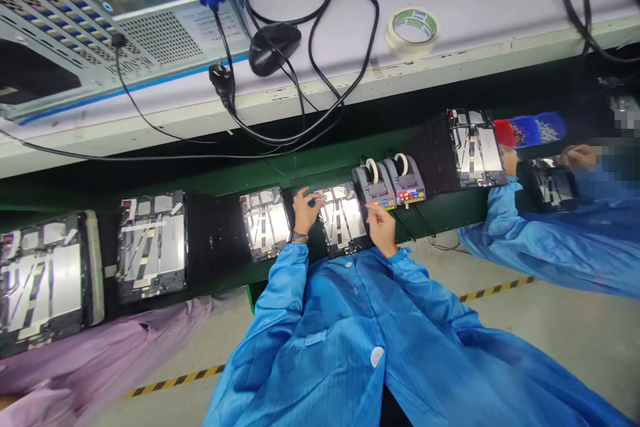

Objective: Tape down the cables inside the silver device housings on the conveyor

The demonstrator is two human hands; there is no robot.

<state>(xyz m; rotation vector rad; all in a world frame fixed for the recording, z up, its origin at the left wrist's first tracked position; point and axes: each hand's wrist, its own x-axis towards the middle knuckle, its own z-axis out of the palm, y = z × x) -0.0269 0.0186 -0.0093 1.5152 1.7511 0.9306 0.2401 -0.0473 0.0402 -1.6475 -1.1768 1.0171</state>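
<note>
An opened tablet-like device (345, 217) lies in front of me, its silvery battery panels and dark strips showing. At its left edge is my left hand (305, 212), thumb and forefinger curled together in a pinch; whatever sits between the tips is too small to make out. By the right edge my right hand (382, 229) is closed, fingertips pinched near a small pale bit that I cannot identify. Two grey tape dispensers (390, 181) with white rolls and lit red displays stand just beyond my right hand. Another opened device (266, 223) lies left of my left hand.
More opened devices (153, 247) line the dark conveyor belt (213, 233). A co-worker's blue sleeve (505, 213) reaches in at right, near red and blue items (537, 130). A pink sleeve (125, 353) is at left. The shelf above holds a computer case (165, 33), mouse (274, 48), cables and tape roll (414, 27).
</note>
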